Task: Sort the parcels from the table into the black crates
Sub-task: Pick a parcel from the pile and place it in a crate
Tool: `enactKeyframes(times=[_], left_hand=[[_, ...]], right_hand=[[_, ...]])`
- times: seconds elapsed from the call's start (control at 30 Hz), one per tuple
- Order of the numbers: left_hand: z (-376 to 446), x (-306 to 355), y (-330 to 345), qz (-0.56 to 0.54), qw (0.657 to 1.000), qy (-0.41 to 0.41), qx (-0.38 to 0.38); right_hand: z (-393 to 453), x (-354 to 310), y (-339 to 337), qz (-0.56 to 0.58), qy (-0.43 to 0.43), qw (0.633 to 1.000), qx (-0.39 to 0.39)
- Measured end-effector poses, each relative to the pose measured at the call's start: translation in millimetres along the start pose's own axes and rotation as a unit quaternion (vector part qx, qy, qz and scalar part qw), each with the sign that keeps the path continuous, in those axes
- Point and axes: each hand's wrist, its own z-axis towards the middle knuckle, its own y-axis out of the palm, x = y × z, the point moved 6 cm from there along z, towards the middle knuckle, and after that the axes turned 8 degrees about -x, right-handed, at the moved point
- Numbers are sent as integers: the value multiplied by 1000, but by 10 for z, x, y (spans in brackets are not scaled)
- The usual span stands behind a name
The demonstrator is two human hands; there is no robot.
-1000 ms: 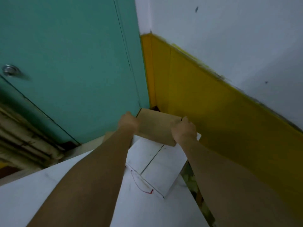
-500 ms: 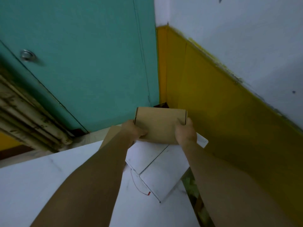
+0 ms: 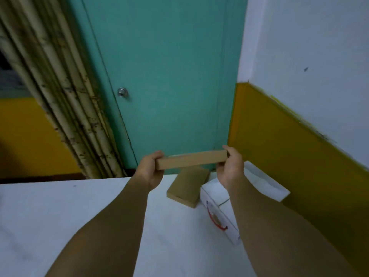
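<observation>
held brown parcel [image 3: 191, 159] edge-on above table [image 3: 60, 216], in front of teal door [image 3: 169, 76]; left hand [image 3: 151, 169] gripped one end, right hand [image 3: 231, 165] other (fingers curled round ends); second brown parcel [image 3: 188, 185] lay flat below, just beside white box [image 3: 221, 198].

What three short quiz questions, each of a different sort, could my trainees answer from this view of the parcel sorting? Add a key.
1. True or false: both hands grip the lifted parcel by its ends.
2. Which parcel lies beside the white box on the table? A) a brown one B) a black one C) a red one
3. Fill in: a black crate is ____ in this view.

Key:
1. True: the left hand and right hand each hold one end.
2. A, the brown parcel.
3. Not visible.
</observation>
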Motion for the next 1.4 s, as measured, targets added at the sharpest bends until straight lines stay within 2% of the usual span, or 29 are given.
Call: enactKeyframes(times=[0.07, 0.13, 0.3, 0.43, 0.67, 0.73, 0.83, 0.93, 1.0, 1.07, 1.17, 1.23, 1.33, 1.4], left_hand=[[-277, 194, -314, 22, 999, 25, -8], [-559, 366, -687, 32, 997, 65, 16], [-1253, 645, -1478, 55, 986, 144, 66], [-1770, 691, -1942, 81, 981, 148, 92], [-2207, 1028, -2210, 71, 973, 190, 110], [-2278, 1088, -2256, 27, 970, 210, 120], [-2283, 1043, -2217, -145, 954, 235, 121], [-2220, 860, -1803, -169, 957, 229, 60], [-2231, 829, -1626, -157, 961, 225, 46], [-2282, 955, -1632, -112, 964, 234, 63], [-2400, 1211, -1742, 6, 964, 250, 89], [-2477, 1308, -1769, 71, 961, 250, 96], [-2515, 1310, -1734, 149, 955, 241, 93], [-2502, 1281, -1717, 162, 952, 242, 93]], right_hand=[[-264, 172, 263, -19, 17, 999, -30], [-494, 396, 502, -92, 34, 993, -60], [-1048, 1060, 938, -223, 28, 971, -77], [-1403, 1500, 1135, -202, 36, 975, -87], [-1632, 1715, 1570, -207, 25, 970, -121], [-1682, 1760, 1654, -204, 27, 971, -125], [-1808, 1821, 1752, -183, 23, 975, -127], [-1958, 1927, 1887, -164, 45, 971, -167], [-2036, 1941, 1992, -166, 64, 962, -206], [-2014, 1849, 2029, -180, 51, 960, -210], [-1914, 1538, 1968, -224, -31, 959, -172], [-1894, 1399, 1991, -259, -69, 943, -199], [-1974, 1433, 2109, -291, -44, 918, -266], [-2048, 1485, 2175, -314, -47, 906, -281]])
